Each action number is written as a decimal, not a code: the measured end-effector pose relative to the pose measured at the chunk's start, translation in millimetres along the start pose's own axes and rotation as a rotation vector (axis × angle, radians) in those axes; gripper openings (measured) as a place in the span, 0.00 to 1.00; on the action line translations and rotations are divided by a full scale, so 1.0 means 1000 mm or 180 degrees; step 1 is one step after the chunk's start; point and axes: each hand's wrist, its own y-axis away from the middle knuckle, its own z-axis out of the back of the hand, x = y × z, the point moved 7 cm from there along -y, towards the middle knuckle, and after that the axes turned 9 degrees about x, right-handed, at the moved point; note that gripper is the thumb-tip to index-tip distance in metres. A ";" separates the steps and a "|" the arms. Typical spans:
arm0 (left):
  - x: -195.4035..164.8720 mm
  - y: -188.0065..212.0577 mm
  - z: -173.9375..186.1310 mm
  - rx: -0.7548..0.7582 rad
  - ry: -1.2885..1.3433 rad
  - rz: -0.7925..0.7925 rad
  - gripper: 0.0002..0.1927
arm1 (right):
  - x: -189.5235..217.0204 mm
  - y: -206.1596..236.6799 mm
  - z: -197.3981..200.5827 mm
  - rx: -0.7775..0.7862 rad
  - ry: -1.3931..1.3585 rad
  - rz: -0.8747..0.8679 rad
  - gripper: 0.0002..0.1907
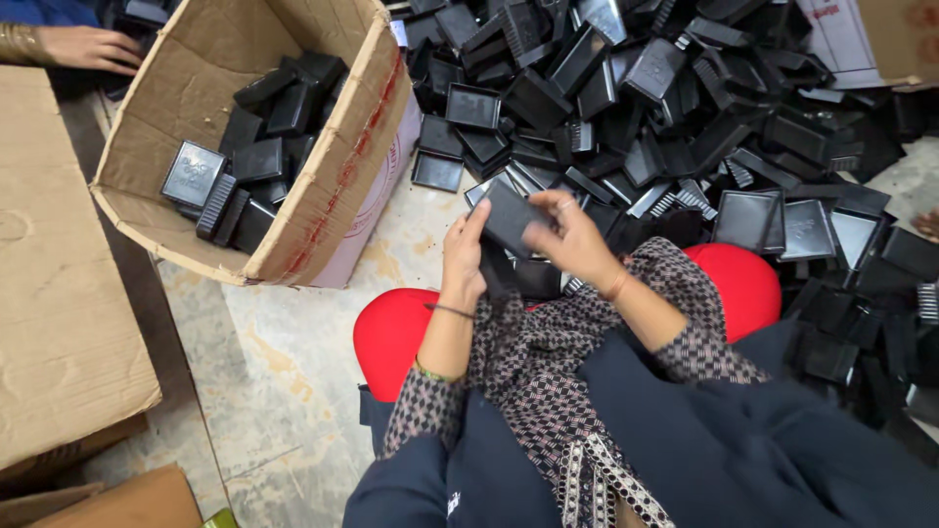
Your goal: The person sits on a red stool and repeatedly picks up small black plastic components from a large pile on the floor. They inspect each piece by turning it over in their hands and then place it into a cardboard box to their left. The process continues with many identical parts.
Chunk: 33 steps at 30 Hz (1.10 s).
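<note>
— Nearest the lens, what do you see?
— Dark trousers and a patterned tunic over the person's lap, seated on a red cushion (391, 332) on the mottled stone floor (284, 362).
— And the biggest thing around?
— That heap of black plastic trays (685, 108), spread across the floor from the top middle to the right edge, many tipped on edge, some with ribbed comb-like ends.
— Next in size?
— An open cardboard box (333, 186) at upper left, tilted toward the person, with more black trays lying inside. A flat sheet of cardboard (59, 293) lies just left of it.
— The hands?
— Left hand (463, 256) is closed around the lower left edge of a black tray piece (509, 220), thumb up along its side. Right hand (572, 240) pinches the same piece from the right, fingers curled over its top edge. It sits between both hands, just above the lap and in front of the heap.
— Anyone else?
— Another person's hand (88, 47) rests at the top left corner, beyond the box.
</note>
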 end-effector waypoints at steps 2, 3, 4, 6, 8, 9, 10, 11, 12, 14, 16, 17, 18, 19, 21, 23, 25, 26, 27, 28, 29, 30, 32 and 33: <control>-0.010 -0.010 -0.014 -0.0111 -0.0254 -0.0159 0.23 | 0.044 0.010 -0.013 -0.0035 0.2436 0.1016 0.45; -0.013 -0.012 -0.019 -0.0148 -0.0441 -0.0152 0.28 | 0.046 0.009 -0.008 -0.0152 0.2116 0.0690 0.42; -0.017 -0.012 -0.024 -0.0185 -0.0627 -0.0145 0.34 | 0.046 0.009 -0.005 -0.0263 0.1790 0.0367 0.40; -0.021 -0.010 -0.029 -0.0244 -0.0246 -0.0268 0.39 | 0.045 0.011 -0.005 -0.0293 0.1041 -0.0120 0.37; -0.021 -0.005 -0.032 -0.0265 -0.0027 -0.0280 0.43 | 0.042 0.014 -0.015 -0.0136 0.0196 -0.0496 0.36; -0.020 -0.004 -0.034 -0.0234 -0.0006 -0.0241 0.44 | 0.052 0.015 -0.020 -0.0058 0.0397 -0.0226 0.35; -0.019 -0.003 -0.035 -0.0203 0.0017 -0.0201 0.45 | 0.061 0.018 -0.026 0.0021 0.0597 0.0042 0.34; -0.020 -0.002 -0.031 -0.0361 -0.0102 -0.0237 0.44 | 0.069 0.022 -0.032 0.0105 0.0798 0.0307 0.33; -0.022 -0.001 -0.027 -0.0520 -0.0215 -0.0276 0.44 | 0.071 0.026 -0.036 0.0111 0.0951 0.0317 0.32; -0.024 -0.001 -0.020 -0.0699 -0.0285 -0.0412 0.45 | 0.072 0.036 -0.043 0.0125 0.1254 0.0334 0.32; -0.023 -0.002 -0.012 -0.0726 -0.0194 -0.0581 0.49 | 0.075 0.048 -0.053 0.0361 0.1595 0.0620 0.36; -0.013 -0.002 -0.006 -0.0778 0.0239 -0.0402 0.48 | 0.075 0.053 -0.057 0.0468 0.1764 0.0768 0.39; -0.001 0.000 0.000 -0.0828 0.0669 -0.0212 0.47 | 0.072 0.057 -0.058 0.0484 0.1845 0.0779 0.39; 0.013 0.003 0.004 -0.0876 0.1100 -0.0016 0.46 | 0.068 0.060 -0.058 0.0498 0.1927 0.0785 0.40; 0.018 0.011 0.016 -0.0889 0.0392 -0.0169 0.40 | 0.047 0.059 -0.052 0.0550 0.1867 0.0239 0.37; 0.001 0.021 0.024 -0.0834 -0.1019 -0.0626 0.33 | 0.011 0.053 -0.042 0.0647 0.1560 -0.0822 0.32; -0.043 0.036 0.024 -0.0757 -0.3185 -0.1305 0.35 | -0.010 0.038 -0.050 0.1345 0.1536 -0.0912 0.32; -0.077 0.046 0.023 -0.0886 -0.3801 -0.1947 0.30 | -0.020 0.027 -0.054 0.1683 0.1522 -0.0942 0.33; -0.114 0.059 0.023 -0.1005 -0.4414 -0.2582 0.26 | -0.008 0.008 -0.055 0.1537 0.1456 0.0043 0.26; -0.159 0.079 0.024 -0.1489 -0.4712 -0.3844 0.27 | 0.004 -0.008 -0.054 0.1377 0.1377 0.1036 0.20; -0.203 0.084 0.054 -0.1648 -0.3623 -0.3657 0.29 | -0.006 -0.031 -0.049 0.1095 0.1607 0.0907 0.17; -0.240 0.085 0.086 -0.1753 -0.2557 -0.3384 0.32 | -0.016 -0.054 -0.044 0.0817 0.1824 0.0769 0.14; -0.281 0.079 0.116 -0.1737 -0.1551 -0.3183 0.26 | -0.038 -0.095 -0.048 0.0798 0.2521 0.0436 0.17; -0.286 0.078 0.117 -0.1693 -0.1562 -0.3303 0.25 | -0.049 -0.111 -0.058 0.1103 0.2994 0.0304 0.19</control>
